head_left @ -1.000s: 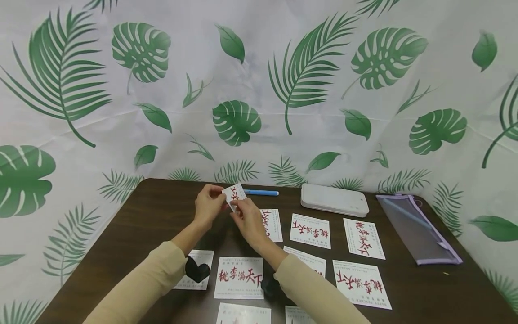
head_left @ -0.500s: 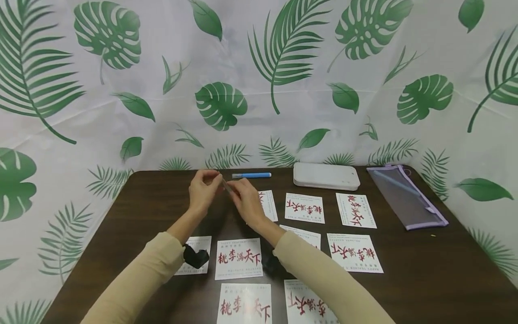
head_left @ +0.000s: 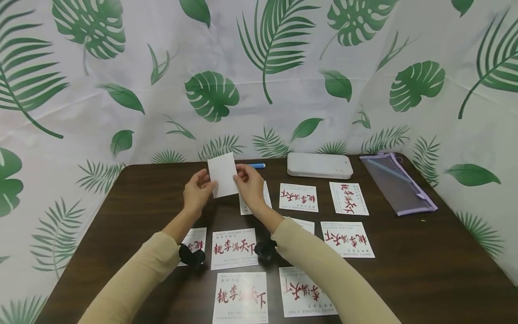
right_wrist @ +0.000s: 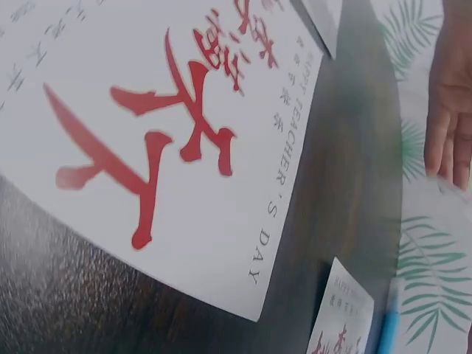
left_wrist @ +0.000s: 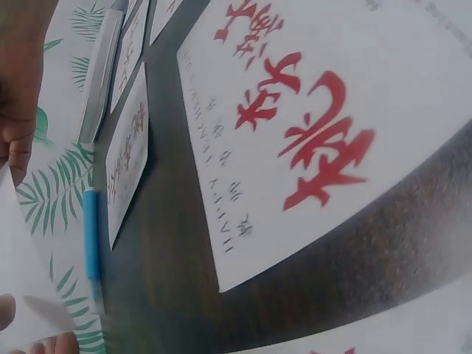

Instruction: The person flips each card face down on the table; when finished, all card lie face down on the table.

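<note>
I'm watching both hands pinching a small white card (head_left: 223,174) above the table's far side, left hand (head_left: 197,195) and right hand (head_left: 251,186) each on an edge; it's probably bending or slipping onto the printed cards (head_left: 298,197) if the grip's loosening

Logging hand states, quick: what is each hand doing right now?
Left hand: pinching the left edge of the white card, held up above the table.
Right hand: pinching the right edge of the same card.

Even, bright, diffuse lighting; shadows soft.
Head view is sharp, with wide-angle bending at the edges. Both wrist views are close, tilted and slightly blurred.
</note>
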`<state>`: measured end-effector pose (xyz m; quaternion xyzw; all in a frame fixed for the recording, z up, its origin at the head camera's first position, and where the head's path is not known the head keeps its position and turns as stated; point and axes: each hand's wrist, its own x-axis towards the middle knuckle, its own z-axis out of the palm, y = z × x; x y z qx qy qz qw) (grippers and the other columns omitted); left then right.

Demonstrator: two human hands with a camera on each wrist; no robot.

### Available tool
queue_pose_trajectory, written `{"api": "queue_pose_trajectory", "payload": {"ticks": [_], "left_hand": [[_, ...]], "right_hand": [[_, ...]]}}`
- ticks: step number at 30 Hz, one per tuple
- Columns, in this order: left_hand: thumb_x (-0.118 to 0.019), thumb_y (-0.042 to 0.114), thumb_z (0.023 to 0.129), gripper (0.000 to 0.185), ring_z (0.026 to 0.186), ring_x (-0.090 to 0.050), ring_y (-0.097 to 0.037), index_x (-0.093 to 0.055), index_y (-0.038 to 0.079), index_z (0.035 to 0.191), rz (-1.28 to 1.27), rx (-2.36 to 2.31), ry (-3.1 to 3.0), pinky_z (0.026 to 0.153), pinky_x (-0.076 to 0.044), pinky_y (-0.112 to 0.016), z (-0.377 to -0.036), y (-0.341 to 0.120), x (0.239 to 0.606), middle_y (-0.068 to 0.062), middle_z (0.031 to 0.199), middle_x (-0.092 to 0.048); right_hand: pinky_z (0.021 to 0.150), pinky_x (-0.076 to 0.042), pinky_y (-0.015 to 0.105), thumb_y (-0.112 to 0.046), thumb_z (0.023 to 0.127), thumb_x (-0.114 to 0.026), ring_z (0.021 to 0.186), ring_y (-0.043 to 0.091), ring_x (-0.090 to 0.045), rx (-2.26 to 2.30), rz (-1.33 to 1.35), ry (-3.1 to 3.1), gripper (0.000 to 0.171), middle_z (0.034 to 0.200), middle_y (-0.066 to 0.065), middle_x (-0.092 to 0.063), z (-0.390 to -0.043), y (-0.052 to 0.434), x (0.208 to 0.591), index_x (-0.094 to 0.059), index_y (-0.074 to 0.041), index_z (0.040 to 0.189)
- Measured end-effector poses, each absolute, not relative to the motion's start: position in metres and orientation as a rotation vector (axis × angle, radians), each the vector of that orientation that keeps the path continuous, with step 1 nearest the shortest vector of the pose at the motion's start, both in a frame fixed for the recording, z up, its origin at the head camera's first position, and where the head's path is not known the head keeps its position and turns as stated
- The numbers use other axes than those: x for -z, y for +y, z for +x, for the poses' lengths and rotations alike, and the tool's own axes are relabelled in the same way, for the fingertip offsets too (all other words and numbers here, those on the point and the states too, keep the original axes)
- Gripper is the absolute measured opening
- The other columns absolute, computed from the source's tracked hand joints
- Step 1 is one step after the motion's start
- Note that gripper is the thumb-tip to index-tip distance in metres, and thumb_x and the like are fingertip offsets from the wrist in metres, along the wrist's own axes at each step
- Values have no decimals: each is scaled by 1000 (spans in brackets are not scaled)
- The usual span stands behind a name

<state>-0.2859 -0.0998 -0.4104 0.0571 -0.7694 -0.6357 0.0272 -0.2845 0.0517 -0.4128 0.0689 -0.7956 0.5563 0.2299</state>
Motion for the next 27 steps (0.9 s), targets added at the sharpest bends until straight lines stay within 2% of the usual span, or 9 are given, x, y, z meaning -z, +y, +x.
{"api": "queue_pose_trajectory", "payload": {"ticks": [4,6,13,19,27], "left_hand": [[-64,3,86,51,107,-58,-27,-49,3,134,177,1913,-2419,74,-48,-14,-285,-101,412,-18,125,-57],[-65,2,84,50,103,-58,-25,-52,3,133,178,1867,-2441,69,-45,-11,-285,-101,413,-18,123,-59],[-66,4,84,47,102,-58,-25,-54,3,130,182,1675,-2552,82,-50,-28,-283,-113,419,-17,121,-61],[-66,0,83,45,97,-57,-27,-56,-3,127,145,1539,-2638,76,-47,-26,-279,-129,424,-21,113,-62],[-67,0,80,45,97,-60,-30,-57,-6,124,110,1429,-2736,82,-47,-35,-279,-146,429,-23,112,-62]], "right_hand": [[65,-44,18,2,83,-66,71,14,-54,-1582,100,-2197,23,80,11,-60,-286,52,415,-66,0,106],[63,-43,16,2,82,-66,69,10,-52,-1599,48,-2202,24,79,9,-60,-286,52,418,-67,-1,106],[60,-42,16,2,80,-68,66,5,-49,-1642,-45,-2259,25,74,6,-59,-283,43,429,-67,-2,104],[61,-45,20,0,77,-72,64,7,-52,-1588,-71,-2388,30,74,6,-61,-279,29,440,-67,-1,106],[62,-45,21,-2,76,-73,65,7,-52,-1480,-86,-2536,33,72,1,-60,-277,14,447,-67,-1,108]]}}
